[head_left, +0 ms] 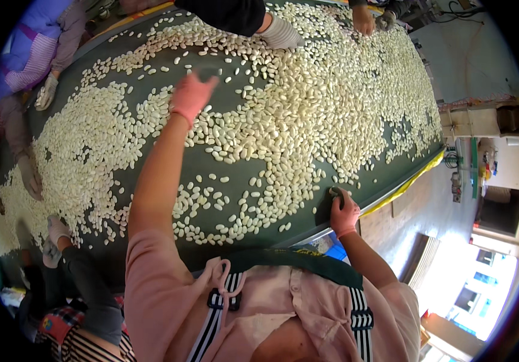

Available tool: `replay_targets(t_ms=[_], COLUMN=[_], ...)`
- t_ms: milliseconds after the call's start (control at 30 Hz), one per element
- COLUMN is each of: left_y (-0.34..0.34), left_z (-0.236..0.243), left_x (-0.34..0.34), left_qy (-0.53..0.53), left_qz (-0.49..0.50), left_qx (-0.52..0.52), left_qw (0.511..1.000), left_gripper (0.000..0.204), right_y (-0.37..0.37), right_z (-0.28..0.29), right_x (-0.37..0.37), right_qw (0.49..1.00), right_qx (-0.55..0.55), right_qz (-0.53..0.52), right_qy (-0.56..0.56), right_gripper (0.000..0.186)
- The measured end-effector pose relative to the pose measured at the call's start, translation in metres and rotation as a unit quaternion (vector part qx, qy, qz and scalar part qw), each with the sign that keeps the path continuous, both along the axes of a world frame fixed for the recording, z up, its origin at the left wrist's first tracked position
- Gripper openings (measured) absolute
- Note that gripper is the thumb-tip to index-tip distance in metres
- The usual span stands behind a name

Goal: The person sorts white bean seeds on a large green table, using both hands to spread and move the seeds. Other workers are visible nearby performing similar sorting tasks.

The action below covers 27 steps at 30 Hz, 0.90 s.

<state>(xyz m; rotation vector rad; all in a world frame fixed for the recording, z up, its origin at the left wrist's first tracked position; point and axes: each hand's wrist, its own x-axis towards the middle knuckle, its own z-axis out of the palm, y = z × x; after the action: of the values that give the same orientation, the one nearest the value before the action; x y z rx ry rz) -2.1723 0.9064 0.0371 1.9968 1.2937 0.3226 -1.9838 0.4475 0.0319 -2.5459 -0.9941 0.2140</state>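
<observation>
White oval silkworm cocoons [325, 102] lie in loose heaps across a broad dark green sorting belt [211, 172]. My left hand [192, 95], in a pink glove with dark fingertips, reaches out over a thinly covered stretch left of the main heap. Motion smears its fingers, so I cannot make out whether anything is in them. Beside the belt's near right edge is my right hand [345, 214], gloved the same way. Its fingers curl inward, and what they hold, if anything, is hidden. A few single cocoons lie close to it.
Across the belt, a co-worker's grey-gloved hand [280, 33] touches the cocoons. Another person's hands [365, 21] are at the far edge. More gloved hands [30, 175] work along the left. A yellow strip [404, 187] lines the right edge; a blue container [336, 250] sits below it.
</observation>
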Motion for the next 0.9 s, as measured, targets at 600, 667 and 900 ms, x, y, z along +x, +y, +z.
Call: replay_targets(t_ms=[600,667,900], left_y=[-0.211,-0.222,-0.165], left_z=[-0.013,-0.014,-0.007], left_x=[0.1,0.09,0.026], left_qy=[0.166,0.188,0.213], left_qz=[-0.354,-0.416,-0.203], left_qx=[0.079,0.11,0.132], left_qw=[0.917,0.883,0.947], left_gripper=[0.079,0.079,0.08], right_y=[0.005,0.009,0.005], right_z=[0.004,0.003,0.006], right_x=[-0.047,-0.05,-0.066], right_qw=[0.999,0.998,0.998], right_qx=[0.046,0.064,0.001], right_qz=[-0.012,0.008,0.001], right_qy=[0.004,0.007,0.06], right_gripper=[0.025,0.025,0.026])
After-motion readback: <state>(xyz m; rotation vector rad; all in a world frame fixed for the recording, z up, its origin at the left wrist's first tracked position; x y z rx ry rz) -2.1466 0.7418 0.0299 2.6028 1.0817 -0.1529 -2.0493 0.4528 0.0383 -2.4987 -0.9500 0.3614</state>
